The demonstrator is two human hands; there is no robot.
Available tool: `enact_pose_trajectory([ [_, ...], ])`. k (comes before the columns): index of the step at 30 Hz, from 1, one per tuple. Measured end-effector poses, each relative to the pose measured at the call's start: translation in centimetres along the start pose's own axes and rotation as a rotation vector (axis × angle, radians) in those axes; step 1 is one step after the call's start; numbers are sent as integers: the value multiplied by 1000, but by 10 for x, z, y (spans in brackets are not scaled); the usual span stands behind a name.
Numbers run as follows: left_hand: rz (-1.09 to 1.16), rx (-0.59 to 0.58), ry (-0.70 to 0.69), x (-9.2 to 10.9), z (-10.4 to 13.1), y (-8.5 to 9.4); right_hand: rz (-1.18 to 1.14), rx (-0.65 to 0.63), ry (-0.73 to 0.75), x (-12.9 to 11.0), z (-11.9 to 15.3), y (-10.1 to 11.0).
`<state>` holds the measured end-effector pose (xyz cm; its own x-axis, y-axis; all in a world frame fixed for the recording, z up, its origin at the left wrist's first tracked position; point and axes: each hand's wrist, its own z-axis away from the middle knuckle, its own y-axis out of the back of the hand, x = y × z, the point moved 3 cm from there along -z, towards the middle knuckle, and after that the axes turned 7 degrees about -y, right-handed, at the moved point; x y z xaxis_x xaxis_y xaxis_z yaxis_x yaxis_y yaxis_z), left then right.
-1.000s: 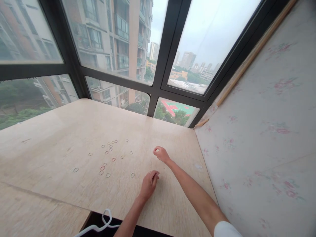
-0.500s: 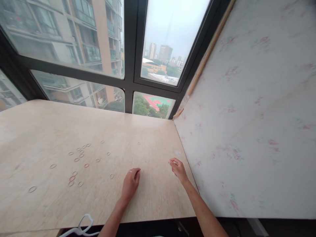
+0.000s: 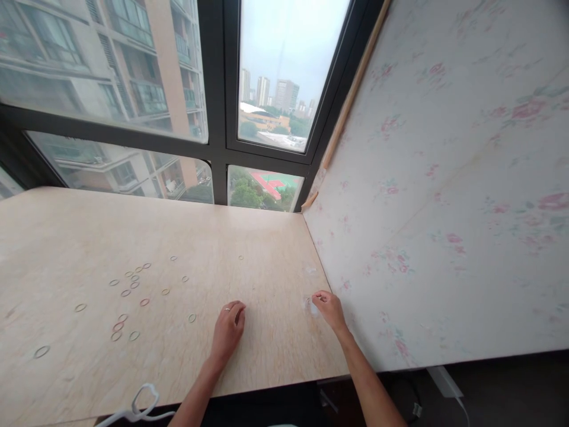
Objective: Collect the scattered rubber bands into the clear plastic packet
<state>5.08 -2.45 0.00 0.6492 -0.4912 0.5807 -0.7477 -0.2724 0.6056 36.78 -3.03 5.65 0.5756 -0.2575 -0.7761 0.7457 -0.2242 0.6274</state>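
My left hand (image 3: 229, 329) rests on the pale marbled ledge with its fingers curled together. Whatever its fingertips may hold is hidden; a finger ring shows on it. Beside the wall, my right hand (image 3: 329, 308) has thumb and fingers pinched at the edge of a small clear plastic piece (image 3: 310, 307), and I cannot make out what lies between them. Another clear piece (image 3: 310, 268) lies farther back. Thin coloured rings, like small elastic bands, are scattered to the left, among them a red ring (image 3: 144, 302) and a green ring (image 3: 192, 318).
The ledge (image 3: 267, 356) runs back to a dark-framed window (image 3: 217, 118). A flower-patterned wall (image 3: 400, 237) bounds the right side. A white cable (image 3: 146, 397) loops over the front edge at lower left. One ring (image 3: 240, 257) lies apart near the middle.
My right hand has shifted right toward the wall, and a clear plastic piece now shows at its fingertips. My left hand stays nearly in place. The whole view has turned slightly right.
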Motion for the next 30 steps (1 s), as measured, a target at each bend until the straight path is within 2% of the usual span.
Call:
enact_pose_trajectory([
  [11,34,-23,44,1,-2,2,159,19,47,2,-2,5],
  [19,36,-60,21,5,-1,4,136,-32,43,7,0,18],
  [25,31,-78,12,2,0,2,100,-32,48,16,14,33],
  [30,36,-88,17,3,-1,3,113,-31,33,21,12,26],
])
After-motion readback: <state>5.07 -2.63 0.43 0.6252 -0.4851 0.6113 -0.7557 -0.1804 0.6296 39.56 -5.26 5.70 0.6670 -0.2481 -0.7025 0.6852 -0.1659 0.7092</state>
